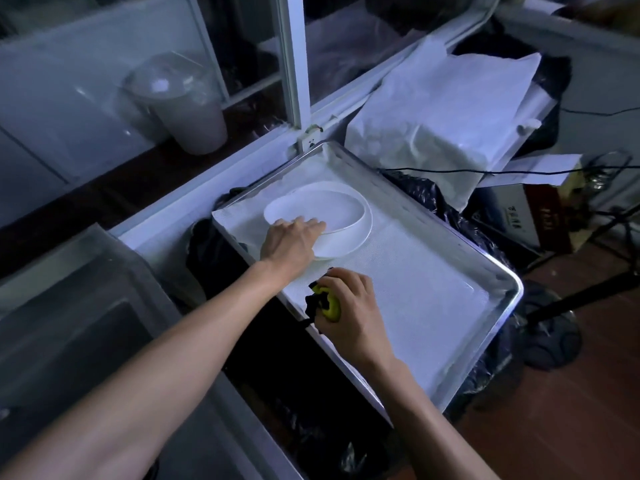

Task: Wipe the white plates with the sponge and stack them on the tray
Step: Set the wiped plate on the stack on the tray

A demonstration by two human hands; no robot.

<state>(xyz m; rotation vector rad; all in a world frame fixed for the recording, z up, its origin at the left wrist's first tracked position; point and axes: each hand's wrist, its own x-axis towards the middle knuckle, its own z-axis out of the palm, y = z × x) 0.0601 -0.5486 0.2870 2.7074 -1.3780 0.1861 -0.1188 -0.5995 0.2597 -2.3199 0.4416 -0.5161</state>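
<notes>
A metal tray [498, 306] lined with white paper fills the middle of the view. In its far left part lies a stack of white plates [346, 223], the top one tilted and shifted a little off the one below. My left hand [291, 240] grips the near left rim of the top plate. My right hand [349, 310] hovers over the tray's near left edge, fist closed around a yellow-green sponge [329, 303] with a dark scouring side.
A lidded plastic cup [180, 105] stands on the dark ledge at the back left. White bags [440, 109] pile up behind the tray. Black plastic [443, 206] lies under and around it. A grey bin [69, 327] sits at the left, wooden floor at the right.
</notes>
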